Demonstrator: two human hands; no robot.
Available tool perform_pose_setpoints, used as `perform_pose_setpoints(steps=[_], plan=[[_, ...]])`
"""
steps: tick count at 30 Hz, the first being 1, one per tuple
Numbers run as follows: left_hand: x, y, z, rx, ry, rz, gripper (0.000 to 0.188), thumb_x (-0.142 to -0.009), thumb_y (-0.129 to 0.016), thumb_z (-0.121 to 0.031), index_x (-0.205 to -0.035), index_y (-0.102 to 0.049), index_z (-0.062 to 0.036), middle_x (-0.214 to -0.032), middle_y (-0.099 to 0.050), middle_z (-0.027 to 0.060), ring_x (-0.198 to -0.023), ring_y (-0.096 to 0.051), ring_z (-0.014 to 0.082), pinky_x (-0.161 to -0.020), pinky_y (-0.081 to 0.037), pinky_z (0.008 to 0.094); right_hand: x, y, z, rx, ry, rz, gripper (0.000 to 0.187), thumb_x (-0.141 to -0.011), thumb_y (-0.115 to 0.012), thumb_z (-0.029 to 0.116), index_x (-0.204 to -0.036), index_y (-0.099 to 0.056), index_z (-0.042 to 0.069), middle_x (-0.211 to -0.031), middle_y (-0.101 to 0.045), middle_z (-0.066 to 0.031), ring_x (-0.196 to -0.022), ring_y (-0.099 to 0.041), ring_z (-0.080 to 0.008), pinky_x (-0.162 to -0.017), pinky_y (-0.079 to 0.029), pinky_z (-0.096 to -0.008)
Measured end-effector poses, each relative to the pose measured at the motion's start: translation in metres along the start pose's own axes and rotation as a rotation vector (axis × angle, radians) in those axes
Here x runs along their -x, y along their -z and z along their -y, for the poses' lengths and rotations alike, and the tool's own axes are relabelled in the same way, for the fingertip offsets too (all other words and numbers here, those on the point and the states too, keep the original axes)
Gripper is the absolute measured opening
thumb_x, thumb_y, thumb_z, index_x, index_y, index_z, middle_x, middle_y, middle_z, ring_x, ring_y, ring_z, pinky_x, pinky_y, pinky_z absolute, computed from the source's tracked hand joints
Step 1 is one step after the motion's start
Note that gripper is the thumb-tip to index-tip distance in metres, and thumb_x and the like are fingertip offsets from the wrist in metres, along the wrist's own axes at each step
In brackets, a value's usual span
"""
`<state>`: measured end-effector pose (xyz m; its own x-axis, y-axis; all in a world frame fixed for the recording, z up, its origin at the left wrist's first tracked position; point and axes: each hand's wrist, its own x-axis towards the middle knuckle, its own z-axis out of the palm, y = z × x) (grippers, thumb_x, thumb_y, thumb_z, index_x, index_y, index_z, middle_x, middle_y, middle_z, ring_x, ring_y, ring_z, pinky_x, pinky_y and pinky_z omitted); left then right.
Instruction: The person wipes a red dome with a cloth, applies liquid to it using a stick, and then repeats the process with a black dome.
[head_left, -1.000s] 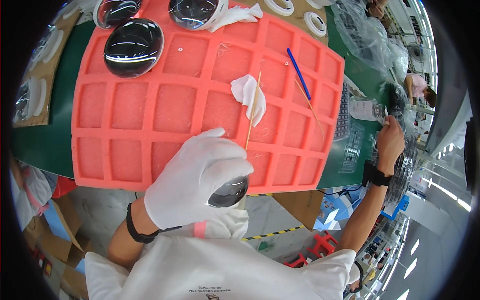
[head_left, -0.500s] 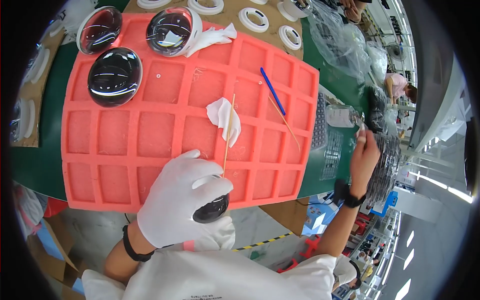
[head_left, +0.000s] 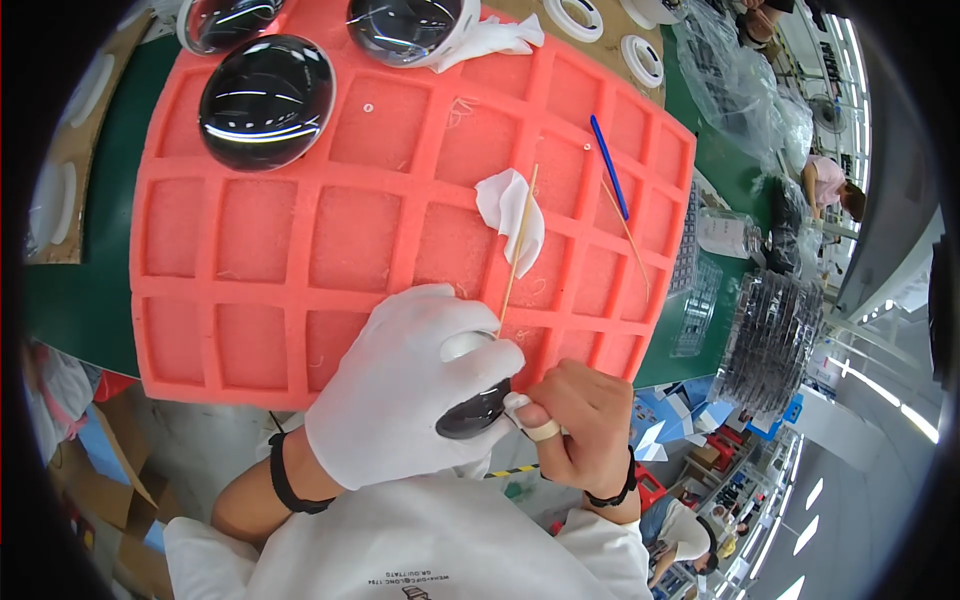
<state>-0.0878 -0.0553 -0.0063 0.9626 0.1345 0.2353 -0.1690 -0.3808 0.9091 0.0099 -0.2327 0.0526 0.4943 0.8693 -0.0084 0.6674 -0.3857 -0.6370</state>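
Note:
My left hand (head_left: 405,395), in a white glove, grips a glossy black dome cover (head_left: 474,412) by its edges, close to my body at the near edge of the pink foam tray (head_left: 250,291). My bare right hand (head_left: 590,420) pinches a small white wipe (head_left: 516,405) against the dome's right side. A beige band wraps one of its fingers. Just beyond the glove, a thin wooden stick (head_left: 522,240) leans across a crumpled white cloth (head_left: 497,200) on the tray. The glove covers much of the held dome.
Larger dark domes (head_left: 268,100) sit at the tray's far left, by another white cloth (head_left: 490,42). A blue stick (head_left: 609,168) and a second wooden stick (head_left: 627,243) lie on the right. Beyond them stand a clear bottle (head_left: 727,233) and stacked clear trays (head_left: 768,335).
My right hand has come from the bottle at the right to the dome, bringing the wipe with it. My left hand still holds the dome. The view has shifted.

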Motion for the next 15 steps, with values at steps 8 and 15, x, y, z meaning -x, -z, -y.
perform_pose_setpoints(steps=[8,15], plan=[[0.003,0.003,0.001,0.006,0.004,0.067,0.056,-0.058,-0.086,-0.015,-0.11,-0.065,-0.0169,-0.114,-0.058,0.0084,-0.104,-0.052,0.0376,-0.094,-0.044,0.0504,-0.002,-0.003,0.012,-0.051,-0.009,-0.038,0.014,-0.073,-0.073,0.006,-0.064,-0.062,0.005,-0.053,-0.048,-0.005,-0.043,-0.042,-0.0226,-0.042,-0.03,-0.0335],[0.005,0.0,0.003,0.008,-0.03,0.05,0.059,-0.053,-0.087,-0.018,-0.108,-0.067,-0.016,-0.114,-0.058,0.009,-0.102,-0.053,0.0367,-0.096,-0.043,0.0509,-0.009,-0.002,0.014,0.018,-0.02,-0.052,0.019,-0.071,-0.074,0.005,-0.061,-0.058,0.008,-0.05,-0.046,-0.0041,-0.04,-0.04,-0.022,-0.04,-0.029,-0.0329]])
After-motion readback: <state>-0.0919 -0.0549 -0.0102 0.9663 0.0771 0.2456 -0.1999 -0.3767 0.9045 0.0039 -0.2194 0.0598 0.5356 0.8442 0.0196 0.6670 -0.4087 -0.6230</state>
